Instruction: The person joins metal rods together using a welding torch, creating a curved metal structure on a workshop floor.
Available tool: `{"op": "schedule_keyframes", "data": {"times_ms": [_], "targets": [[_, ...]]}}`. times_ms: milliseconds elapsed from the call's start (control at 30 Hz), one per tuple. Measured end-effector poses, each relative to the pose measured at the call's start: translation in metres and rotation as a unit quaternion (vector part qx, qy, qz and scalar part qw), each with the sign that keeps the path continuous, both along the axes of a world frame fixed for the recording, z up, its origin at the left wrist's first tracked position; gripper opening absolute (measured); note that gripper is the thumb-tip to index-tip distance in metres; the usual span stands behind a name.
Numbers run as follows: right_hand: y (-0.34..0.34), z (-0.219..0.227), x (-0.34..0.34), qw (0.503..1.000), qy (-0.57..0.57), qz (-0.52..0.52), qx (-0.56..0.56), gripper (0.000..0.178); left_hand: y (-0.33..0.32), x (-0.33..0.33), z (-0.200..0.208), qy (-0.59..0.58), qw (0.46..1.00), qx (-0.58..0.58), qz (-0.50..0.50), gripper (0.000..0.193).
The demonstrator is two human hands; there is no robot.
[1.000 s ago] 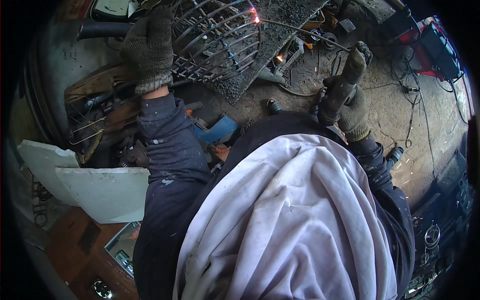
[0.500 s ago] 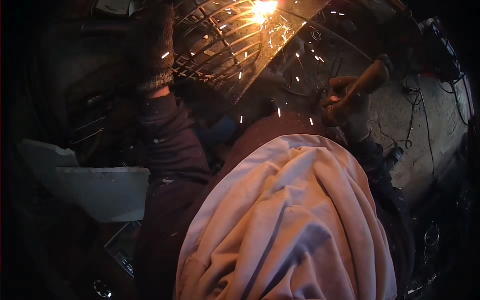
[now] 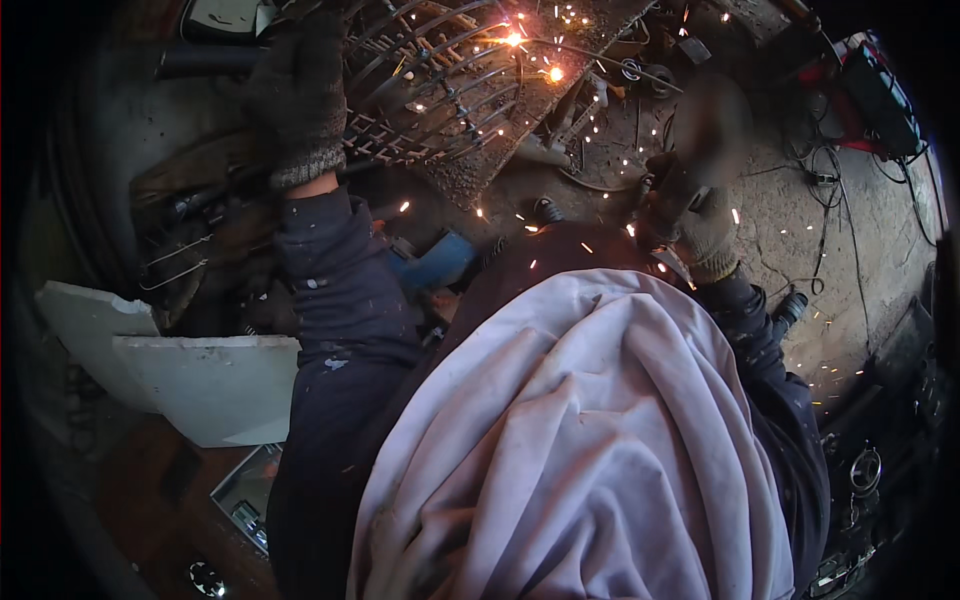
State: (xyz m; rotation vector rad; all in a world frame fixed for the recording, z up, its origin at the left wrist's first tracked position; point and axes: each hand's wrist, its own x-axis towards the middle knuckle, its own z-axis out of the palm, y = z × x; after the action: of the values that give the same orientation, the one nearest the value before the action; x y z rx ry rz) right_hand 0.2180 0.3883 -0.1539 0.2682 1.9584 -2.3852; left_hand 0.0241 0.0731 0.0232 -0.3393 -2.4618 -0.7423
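A curved metal grille [image 3: 465, 88] of crossed rods lies over a rough metal plate [image 3: 480, 165] at the far middle. My left hand [image 3: 305, 95], in a dark knit glove, is at the grille's left side; shadow and blur hide its fingers. On the right, my gloved right hand [image 3: 708, 225] is closed around a welding electrode holder, largely hidden by the hand and a dark blur. A thin welding rod [image 3: 620, 67] runs from there toward the grille's right edge. Near its tip glows a hot spot [image 3: 514, 40], with sparks scattered around.
Pale broken panels [image 3: 215, 385] stand at left, near a thin bent wire [image 3: 178, 262]. Between my arms is a blue curved object [image 3: 440, 260]. A red and dark machine [image 3: 880, 100] sits far right, with black cables [image 3: 850, 235] across the floor.
The bright welding flare has shrunk to small orange glowing points, and the surroundings look lighter. The rod's tip end has shifted slightly left and down. My left hand has stayed beside the grille.
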Motion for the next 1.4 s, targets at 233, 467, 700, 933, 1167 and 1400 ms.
{"op": "schedule_keyframes", "data": {"times_ms": [233,467,700,933,1167,1400], "targets": [[0.003,-0.004,0.000,0.992,-0.003,0.020,0.128,0.035,-0.006,0.004,0.005,-0.023,1.000,0.009,-0.003,0.046],[0.004,0.006,-0.003,0.992,-0.012,0.057,0.113,0.034,-0.010,-0.002,-0.004,-0.025,0.999,0.031,0.022,0.042],[0.003,0.022,-0.013,1.000,0.008,0.003,-0.004,0.031,-0.002,-0.002,-0.001,0.005,1.000,-0.020,-0.009,0.041],[0.003,0.016,-0.012,0.999,-0.005,-0.006,-0.033,0.038,0.005,-0.002,0.001,0.010,1.000,-0.020,-0.013,0.040],[0.003,0.014,-0.013,0.999,0.023,0.043,-0.021,0.047,-0.001,-0.002,0.004,0.014,1.000,0.011,-0.017,0.040],[0.003,0.006,-0.009,0.997,-0.048,0.054,-0.025,0.045,-0.005,-0.003,0.001,-0.024,1.000,-0.005,0.002,0.039]]}}
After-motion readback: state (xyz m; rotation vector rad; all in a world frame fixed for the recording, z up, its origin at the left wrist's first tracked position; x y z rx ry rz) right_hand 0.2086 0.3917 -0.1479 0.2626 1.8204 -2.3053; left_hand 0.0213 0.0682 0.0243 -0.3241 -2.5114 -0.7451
